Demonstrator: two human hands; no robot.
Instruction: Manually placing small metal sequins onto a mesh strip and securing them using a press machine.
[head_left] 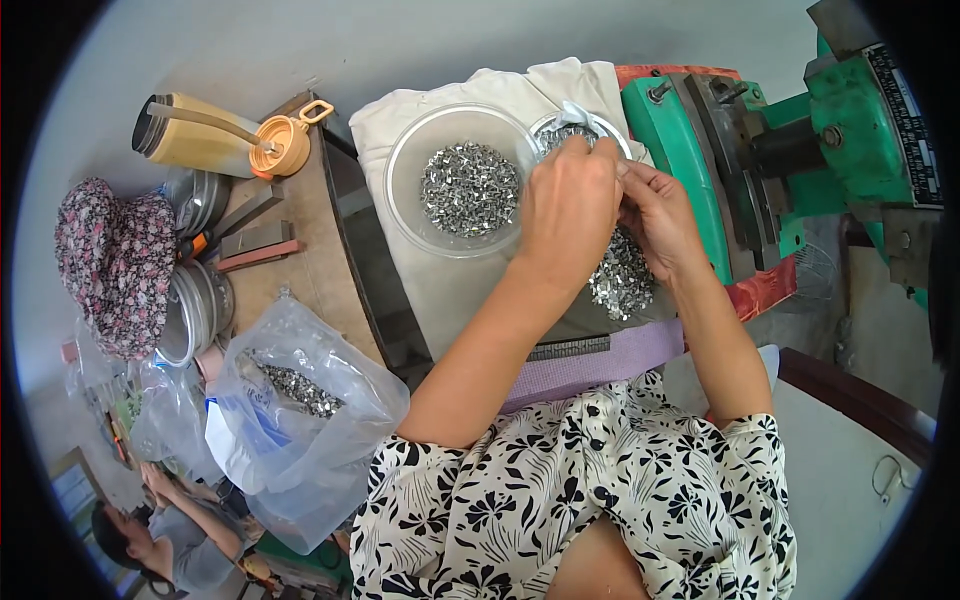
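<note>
My left hand [572, 205] and my right hand [662, 222] meet over the cloth-covered table, fingers bent together in pinches. Whatever sits between their fingertips is hidden by the left hand. Beneath them a loose pile of small shiny metal pieces [622, 282] lies on the cloth [460, 300]. Left of my hands stands a round translucent tub [402, 185] holding many small metal parts [470, 190]. Just beyond my fingers is a white-rimmed bowl [612, 130], partly covered by the hands, with metal pieces and a crumpled pale plastic scrap [574, 113] in it.
A green machine [690, 170] stands close on the right. A wooden bench [310, 250] on the left carries a yellow bottle [205, 135], a floral cloth item [115, 265], sharpening-stone-like bars [255, 240] and a plastic bag of metal pieces [300, 420]. Another person [190, 540] sits at lower left.
</note>
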